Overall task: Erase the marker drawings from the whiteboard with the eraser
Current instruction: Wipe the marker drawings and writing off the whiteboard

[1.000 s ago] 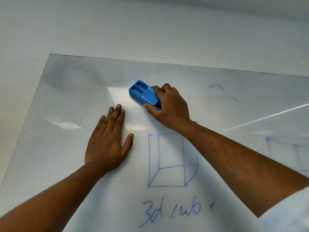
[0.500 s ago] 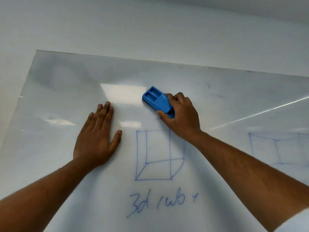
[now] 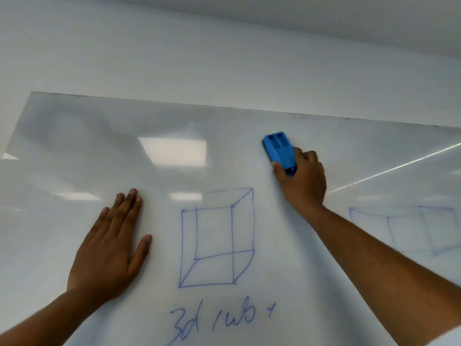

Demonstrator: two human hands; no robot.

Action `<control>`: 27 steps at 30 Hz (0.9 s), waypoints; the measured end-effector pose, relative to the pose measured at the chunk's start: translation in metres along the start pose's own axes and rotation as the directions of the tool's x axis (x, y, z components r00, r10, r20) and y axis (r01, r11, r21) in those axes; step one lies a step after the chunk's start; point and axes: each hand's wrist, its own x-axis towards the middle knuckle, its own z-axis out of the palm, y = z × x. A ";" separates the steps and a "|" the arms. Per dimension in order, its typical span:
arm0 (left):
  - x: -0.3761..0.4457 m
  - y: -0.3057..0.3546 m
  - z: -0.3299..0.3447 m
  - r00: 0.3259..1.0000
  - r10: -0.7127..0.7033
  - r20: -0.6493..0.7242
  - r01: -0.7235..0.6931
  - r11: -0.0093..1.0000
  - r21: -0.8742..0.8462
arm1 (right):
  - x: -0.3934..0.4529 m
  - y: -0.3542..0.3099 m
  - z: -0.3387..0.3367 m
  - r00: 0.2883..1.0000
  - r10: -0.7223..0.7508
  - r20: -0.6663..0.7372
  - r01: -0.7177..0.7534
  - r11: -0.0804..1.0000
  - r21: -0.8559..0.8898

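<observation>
The whiteboard [image 3: 74,151] is a glossy, hard, pale sheet that mirrors the ceiling lights, so it looks slick and should let a pad glide easily. On its left, the left hand [image 3: 109,248] lies flat with fingers straight and close together, thumb spread, pressing on the bare surface. Just right of it sits a blue cube drawing [image 3: 217,237] in thin marker line, with scrawled blue writing [image 3: 219,320] nearer, both untouched. Farther and to the right, the right hand [image 3: 303,179] curls round the near end of the eraser [image 3: 279,151], a boxy blue plastic block held against the board; it looks light and rigid, best gripped by its long sides. At far right a fainter second cube [image 3: 409,228] remains.
</observation>
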 end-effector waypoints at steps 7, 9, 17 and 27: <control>0.000 0.002 0.001 1.000 0.009 0.006 -0.009 1.000 0.026 | 0.047 0.025 -0.004 0.983 0.182 -0.039 -0.183 0.983 -0.019; 0.000 0.001 0.002 1.000 0.006 0.004 -0.007 1.000 0.025 | 0.056 0.019 -0.002 0.904 0.419 -0.082 -0.418 0.908 0.028; -0.003 -0.002 0.002 1.000 0.019 -0.007 -0.019 0.999 0.029 | -0.069 -0.055 0.024 0.825 -0.526 0.207 0.504 0.850 0.151; -0.001 -0.002 0.002 1.000 0.017 -0.001 -0.017 0.999 0.034 | -0.048 -0.032 0.019 0.995 -0.096 -0.023 0.097 0.994 0.041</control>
